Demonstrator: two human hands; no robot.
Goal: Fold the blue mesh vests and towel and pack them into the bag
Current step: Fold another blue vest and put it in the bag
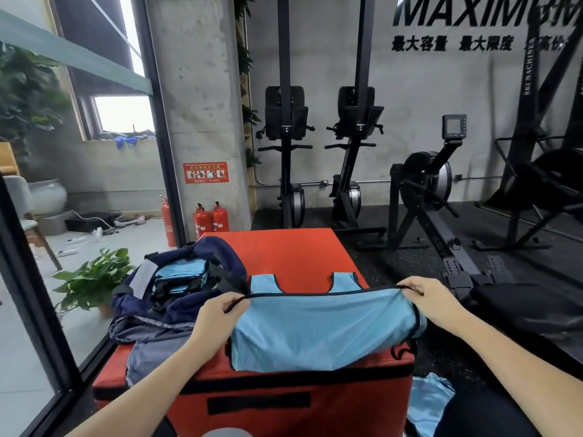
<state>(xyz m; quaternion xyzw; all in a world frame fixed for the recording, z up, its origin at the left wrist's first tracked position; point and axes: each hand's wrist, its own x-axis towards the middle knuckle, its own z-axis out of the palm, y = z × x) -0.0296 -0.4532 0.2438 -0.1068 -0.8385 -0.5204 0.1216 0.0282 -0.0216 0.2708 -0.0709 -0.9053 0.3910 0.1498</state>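
Both hands pinch the black-trimmed edge of a blue vest, left hand and right hand at opposite ends, its long axis running crosswise over the red box. The open bag lies ahead-left, nearer the left hand.

"MAXIMUM", "最大容量 最大限度" on wall

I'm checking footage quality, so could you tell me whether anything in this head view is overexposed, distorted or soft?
Head view: the window at left is blown out to white; wide-angle bending curves the glass door frame; the hands and blue vest are evenly lit and sharp; the wall lettering looks slightly soft.
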